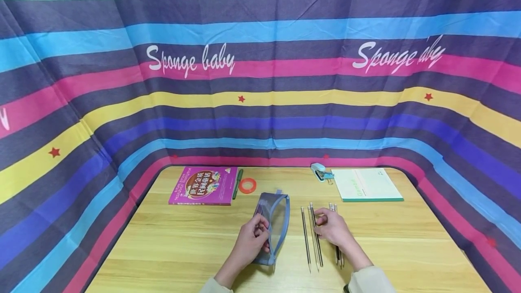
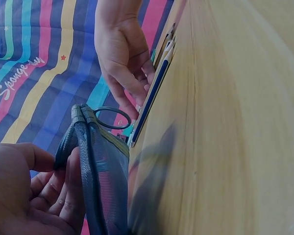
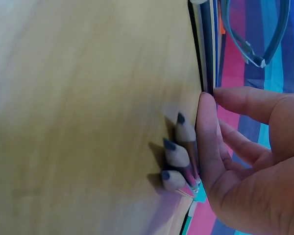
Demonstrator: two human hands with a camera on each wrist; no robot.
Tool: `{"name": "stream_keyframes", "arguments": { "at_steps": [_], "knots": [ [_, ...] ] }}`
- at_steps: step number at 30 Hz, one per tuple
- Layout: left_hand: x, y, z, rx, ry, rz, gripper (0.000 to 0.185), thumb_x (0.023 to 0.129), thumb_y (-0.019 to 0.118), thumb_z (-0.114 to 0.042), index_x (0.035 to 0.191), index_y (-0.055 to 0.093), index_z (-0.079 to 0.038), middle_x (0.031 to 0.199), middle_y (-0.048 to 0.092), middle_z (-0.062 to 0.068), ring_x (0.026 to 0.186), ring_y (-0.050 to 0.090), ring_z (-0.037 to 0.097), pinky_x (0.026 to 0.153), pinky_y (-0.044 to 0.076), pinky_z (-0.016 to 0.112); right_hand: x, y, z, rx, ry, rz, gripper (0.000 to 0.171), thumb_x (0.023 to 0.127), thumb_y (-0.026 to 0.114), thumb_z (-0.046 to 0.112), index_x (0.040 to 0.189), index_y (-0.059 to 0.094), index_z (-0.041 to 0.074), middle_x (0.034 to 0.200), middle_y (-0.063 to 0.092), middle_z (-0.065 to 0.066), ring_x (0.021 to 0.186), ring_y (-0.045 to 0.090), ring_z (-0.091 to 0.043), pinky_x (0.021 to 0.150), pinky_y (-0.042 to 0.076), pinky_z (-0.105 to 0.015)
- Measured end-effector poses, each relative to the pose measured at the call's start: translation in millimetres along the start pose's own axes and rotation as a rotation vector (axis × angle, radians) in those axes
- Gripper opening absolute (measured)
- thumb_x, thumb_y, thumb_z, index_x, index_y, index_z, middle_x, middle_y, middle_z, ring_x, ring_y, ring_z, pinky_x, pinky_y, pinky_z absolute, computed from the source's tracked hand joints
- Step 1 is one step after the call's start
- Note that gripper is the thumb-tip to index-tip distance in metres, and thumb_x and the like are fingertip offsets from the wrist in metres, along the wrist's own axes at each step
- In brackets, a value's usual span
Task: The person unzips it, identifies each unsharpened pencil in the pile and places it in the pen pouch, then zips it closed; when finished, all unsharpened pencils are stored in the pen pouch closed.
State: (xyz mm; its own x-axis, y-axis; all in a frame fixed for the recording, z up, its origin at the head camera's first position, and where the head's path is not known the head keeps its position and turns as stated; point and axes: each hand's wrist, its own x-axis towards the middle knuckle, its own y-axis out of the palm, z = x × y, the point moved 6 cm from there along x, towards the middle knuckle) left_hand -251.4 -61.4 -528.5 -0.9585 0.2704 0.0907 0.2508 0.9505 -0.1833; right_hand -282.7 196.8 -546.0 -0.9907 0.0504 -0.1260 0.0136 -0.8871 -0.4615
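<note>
My left hand [image 1: 250, 241] pinches the edge of a blue-grey mesh pencil case [image 1: 278, 225], whose zipped mouth gapes toward the right. In the left wrist view, thumb and fingers hold the rim of this case [image 2: 103, 171]. To its right, my right hand [image 1: 333, 227] is over several pencils, thumb and forefinger closed on the upper part of a dark pencil [image 1: 318, 243]. Another pencil [image 1: 306, 238] lies apart on the left. Beneath the right hand is a further group of pencils [image 1: 338, 254], partly hidden; their sharpened tips [image 3: 176, 154] show in the right wrist view.
A purple book [image 1: 203, 189] lies at the back left of the wooden table [image 1: 163, 243], with a green pen [image 1: 238, 184] and a red-orange tape roll [image 1: 247, 186] beside it. At the back right are a light-blue stapler [image 1: 321, 173] and a pale notebook [image 1: 366, 184]. Striped cloth [image 1: 260, 76] surrounds the table.
</note>
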Motion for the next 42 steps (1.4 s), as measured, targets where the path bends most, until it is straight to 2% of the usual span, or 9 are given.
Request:
{"name": "stream_keyframes", "arguments": {
  "at_steps": [4, 11, 23, 28, 32, 38, 42],
  "knots": [
    [0.0, -0.1, -0.2, 0.004, 0.000, 0.001, 0.011, 0.092, 0.057, 0.005, 0.102, 0.057, 0.001, 0.077, 0.058, 0.005, 0.057, 0.062, 0.011, 0.053, 0.066, 0.035, -1.0, 0.3, 2.2, -0.037, -0.009, 0.003, 0.054, 0.074, 0.077, -0.014, 0.125, 0.064, -0.006, 0.089, 0.060, -0.011, 0.069, 0.062, -0.020, 0.056, 0.064, -0.030],
    [0.0, 0.0, -0.1, -0.004, -0.005, -0.002, 0.010, 0.093, 0.057, 0.004, 0.103, 0.057, 0.001, 0.078, 0.058, 0.006, 0.058, 0.062, 0.011, 0.054, 0.066, 0.036, -0.6, 0.0, 4.4, -0.151, -0.046, 0.008, 0.043, 0.073, 0.082, -0.008, 0.112, 0.064, -0.005, 0.083, 0.061, -0.009, 0.059, 0.062, -0.019, 0.051, 0.062, -0.028],
    [-0.7, 0.3, 2.3, -0.030, -0.029, -0.008, 0.011, 0.093, 0.058, 0.004, 0.103, 0.057, 0.001, 0.079, 0.058, 0.005, 0.058, 0.061, 0.012, 0.054, 0.066, 0.035, -0.5, -2.4, 4.5, -0.212, 0.001, 0.022, 0.039, 0.078, 0.081, 0.001, 0.112, 0.063, -0.006, 0.083, 0.063, -0.010, 0.054, 0.063, -0.020, 0.049, 0.060, -0.031],
    [0.0, 0.1, 2.6, -0.040, -0.025, -0.004, 0.011, 0.094, 0.057, 0.004, 0.104, 0.057, 0.001, 0.080, 0.057, 0.004, 0.058, 0.061, 0.012, 0.053, 0.066, 0.034, 0.4, -3.0, 2.5, -0.114, 0.027, 0.032, 0.044, 0.080, 0.079, -0.001, 0.119, 0.060, -0.007, 0.088, 0.062, -0.012, 0.065, 0.063, -0.023, 0.053, 0.063, -0.032],
    [0.3, 0.7, 3.1, -0.042, -0.025, -0.001, 0.010, 0.094, 0.057, 0.004, 0.103, 0.057, 0.001, 0.080, 0.057, 0.004, 0.058, 0.061, 0.012, 0.053, 0.066, 0.034, 1.3, -4.2, -0.3, 0.036, 0.044, 0.043, 0.046, 0.082, 0.074, -0.006, 0.125, 0.056, -0.006, 0.090, 0.059, -0.012, 0.069, 0.062, -0.024, 0.057, 0.065, -0.034],
    [0.9, 1.0, 3.4, -0.009, -0.013, 0.002, 0.010, 0.093, 0.057, 0.004, 0.102, 0.056, 0.001, 0.077, 0.057, 0.003, 0.058, 0.062, 0.010, 0.053, 0.066, 0.032, 1.1, -3.3, 7.8, 0.318, -0.003, 0.086, 0.050, 0.082, 0.063, -0.009, 0.129, 0.048, -0.010, 0.095, 0.054, -0.011, 0.070, 0.061, -0.021, 0.063, 0.068, -0.038],
    [1.6, 1.6, 3.2, 0.016, 0.004, 0.002, 0.009, 0.093, 0.057, 0.005, 0.102, 0.056, 0.001, 0.075, 0.057, 0.003, 0.056, 0.062, 0.009, 0.052, 0.065, 0.031, -0.4, 2.3, 12.1, 0.406, 0.004, 0.070, 0.047, 0.085, 0.062, -0.009, 0.129, 0.045, -0.009, 0.096, 0.055, -0.011, 0.070, 0.061, -0.020, 0.062, 0.068, -0.035]
  ]
}}
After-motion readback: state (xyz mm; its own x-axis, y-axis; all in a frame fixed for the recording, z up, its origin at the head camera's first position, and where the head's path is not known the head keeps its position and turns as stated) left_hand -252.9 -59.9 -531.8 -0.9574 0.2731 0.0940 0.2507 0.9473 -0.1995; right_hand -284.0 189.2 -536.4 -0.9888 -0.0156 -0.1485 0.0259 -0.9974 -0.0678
